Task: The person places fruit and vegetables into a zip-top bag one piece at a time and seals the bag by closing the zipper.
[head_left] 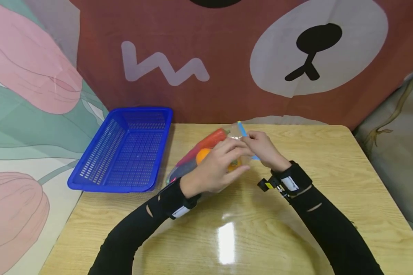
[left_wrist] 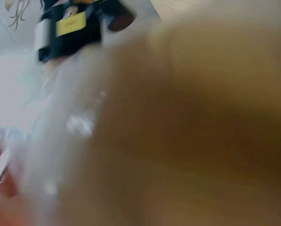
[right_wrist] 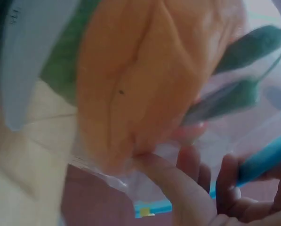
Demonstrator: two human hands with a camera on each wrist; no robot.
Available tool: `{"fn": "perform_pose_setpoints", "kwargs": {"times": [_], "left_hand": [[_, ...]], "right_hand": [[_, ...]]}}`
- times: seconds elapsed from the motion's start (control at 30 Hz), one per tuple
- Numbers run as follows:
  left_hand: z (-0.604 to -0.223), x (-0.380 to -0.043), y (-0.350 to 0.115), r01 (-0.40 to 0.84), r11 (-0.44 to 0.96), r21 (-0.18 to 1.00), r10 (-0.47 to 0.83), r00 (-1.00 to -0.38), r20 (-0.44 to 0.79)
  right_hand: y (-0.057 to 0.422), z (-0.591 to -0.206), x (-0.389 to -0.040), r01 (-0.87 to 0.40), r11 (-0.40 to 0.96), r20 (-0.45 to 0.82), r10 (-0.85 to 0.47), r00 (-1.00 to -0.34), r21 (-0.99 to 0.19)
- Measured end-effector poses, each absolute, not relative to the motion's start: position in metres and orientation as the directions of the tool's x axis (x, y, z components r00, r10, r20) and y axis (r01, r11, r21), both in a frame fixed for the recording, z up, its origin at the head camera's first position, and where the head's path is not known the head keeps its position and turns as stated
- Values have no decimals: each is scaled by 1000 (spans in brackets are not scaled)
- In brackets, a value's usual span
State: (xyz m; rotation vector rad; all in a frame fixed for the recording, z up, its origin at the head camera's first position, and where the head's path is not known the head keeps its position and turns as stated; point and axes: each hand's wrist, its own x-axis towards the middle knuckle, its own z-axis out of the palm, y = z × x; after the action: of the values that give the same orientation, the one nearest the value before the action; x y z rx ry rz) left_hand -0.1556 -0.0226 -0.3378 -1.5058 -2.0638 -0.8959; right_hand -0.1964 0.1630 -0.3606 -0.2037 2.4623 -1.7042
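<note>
A clear zip bag (head_left: pixel 234 131) with a blue closure strip (head_left: pixel 242 129) lies on the table, holding several vegetable shapes. Inside are a long red one (head_left: pixel 211 139) with a green end, an orange pepper-like one (right_wrist: pixel 145 84) and dark purple ones (head_left: pixel 186 168). My right hand (head_left: pixel 264 150) pinches the blue strip at the bag's mouth. Across the bag reaches my left hand (head_left: pixel 218 168), its fingers mostly straight and its thumb held apart. Its fingertips are close to the right hand. The left wrist view is largely blurred.
To the left of the bag stands a blue plastic basket (head_left: pixel 161 149) with perforated sides, its inside floor visible. Printed cloth (head_left: pixel 227 99) hangs behind the wooden table (head_left: pixel 330 214). Each wrist wears a black camera strap (head_left: pixel 294 177).
</note>
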Motion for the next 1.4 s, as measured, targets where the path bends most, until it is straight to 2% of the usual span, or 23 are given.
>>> {"fn": "perform_pose_setpoints", "kwargs": {"times": [0.13, 0.27, 0.4, 0.5, 0.57, 0.73, 0.9, 1.0, 1.07, 1.2, 1.3, 1.4], "left_hand": [[-341, -147, -38, 871, 347, 349, 758, -479, 443], [-347, -146, -61, 778, 528, 339, 753, -614, 236], [-358, -147, -80, 652, 688, 319, 686, -728, 9], [-366, -148, -86, 584, 752, 306, 640, -757, -127], [-368, -151, -89, 568, 769, 293, 623, -769, -142], [-370, -159, -95, 556, 779, 289, 596, -800, -66], [-379, -161, -96, 561, 734, 382, 647, -749, -141], [-383, -161, -96, 567, 711, 416, 670, -727, -153], [-384, -159, -96, 567, 702, 431, 674, -724, -147], [-380, -158, -99, 551, 698, 458, 668, -731, -139], [-374, -159, -103, 525, 716, 460, 630, -769, -103], [-367, -160, -106, 488, 755, 438, 561, -827, -46]], "right_hand": [[181, -378, -185, -13, 395, -59, -170, -984, -919], [202, -397, -177, -50, 428, -24, -166, -986, -902], [212, -422, -169, -20, 288, -11, -106, -994, -957], [212, -436, -161, 46, 174, -56, -49, -997, -984], [213, -442, -157, 51, 165, -56, -23, -998, -985], [214, -457, -154, 22, 252, -16, 26, -1000, -967], [223, -468, -148, 114, 164, -115, 2, -993, -980], [231, -467, -148, 127, 160, -136, -43, -990, -979], [238, -463, -149, 135, 233, -155, -71, -985, -963], [252, -441, -152, 100, 481, -178, -119, -977, -871], [258, -416, -154, 29, 655, -147, -127, -981, -755], [258, -389, -154, -43, 761, -86, -129, -988, -647]]}}
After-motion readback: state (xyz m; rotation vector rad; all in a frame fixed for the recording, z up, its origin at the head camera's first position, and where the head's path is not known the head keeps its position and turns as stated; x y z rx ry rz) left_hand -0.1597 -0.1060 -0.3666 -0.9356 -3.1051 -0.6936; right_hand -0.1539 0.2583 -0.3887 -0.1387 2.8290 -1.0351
